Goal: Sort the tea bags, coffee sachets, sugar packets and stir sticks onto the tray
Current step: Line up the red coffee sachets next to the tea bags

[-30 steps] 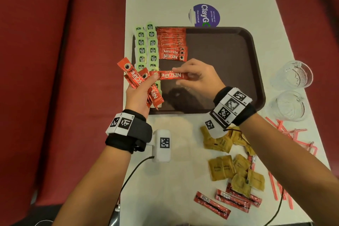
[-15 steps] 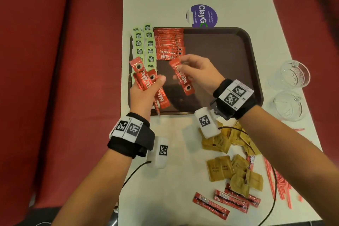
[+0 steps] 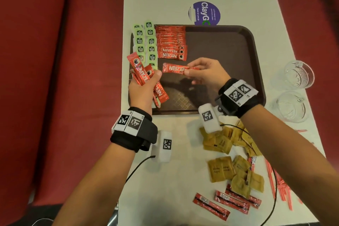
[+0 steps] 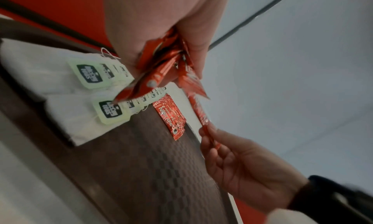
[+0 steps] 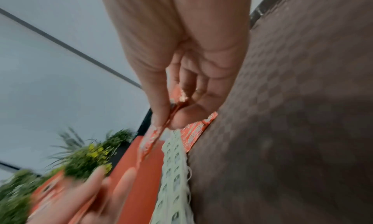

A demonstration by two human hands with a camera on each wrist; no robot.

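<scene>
The brown tray (image 3: 229, 46) carries two columns of green-tagged tea bags (image 3: 145, 42) on its left and a stack of red coffee sachets (image 3: 172, 44) beside them. My left hand (image 3: 145, 86) grips a bunch of red coffee sachets (image 3: 141, 73) over the tray's left side. My right hand (image 3: 205, 73) pinches one red coffee sachet (image 3: 176, 69) held level just below the stack. In the left wrist view the bunch (image 4: 161, 71) fans out over the tea bags (image 4: 92, 75). In the right wrist view thumb and finger pinch the sachet (image 5: 153, 138).
On the table near me lie brown sugar packets (image 3: 225, 154), dark red sachets (image 3: 220, 202) and red stir sticks (image 3: 278, 185) at the right. Two glass cups (image 3: 293, 90) stand right of the tray. A purple sticker (image 3: 204, 13) sits behind it. Red bench seats flank the table.
My right hand has drawn one sachet from the left hand's bunch, swung it from slanted to level and brought it under the sachet stack. The left hand moved slightly left.
</scene>
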